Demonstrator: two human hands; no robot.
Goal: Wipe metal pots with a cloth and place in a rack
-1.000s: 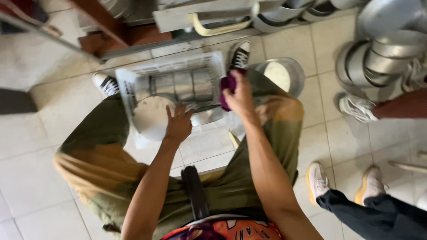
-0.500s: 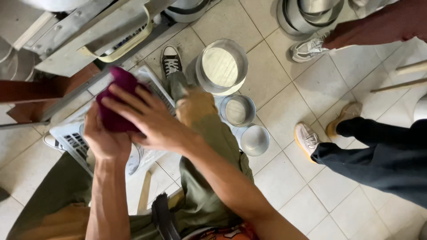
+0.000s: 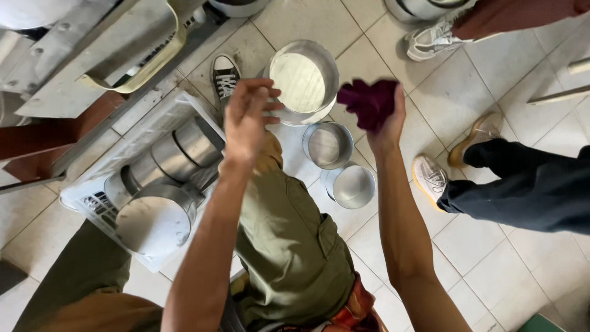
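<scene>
Right hand (image 3: 386, 120) raised, clamped on a dark purple cloth (image 3: 369, 101), bunched above the fingers. Left hand (image 3: 246, 117) raised too, empty, fingers loosely spread, well apart from the right. Below, on the tiled floor (image 3: 479, 246): a large round pan (image 3: 303, 80) between the two hands, two small tins (image 3: 327, 145) (image 3: 352, 184) just beside the person's green trouser leg (image 3: 289, 246). White crate (image 3: 166, 129) at left holds more round tins, stacked on their sides. Another person's legs and pale shoes (image 3: 430, 178) at right.
</scene>
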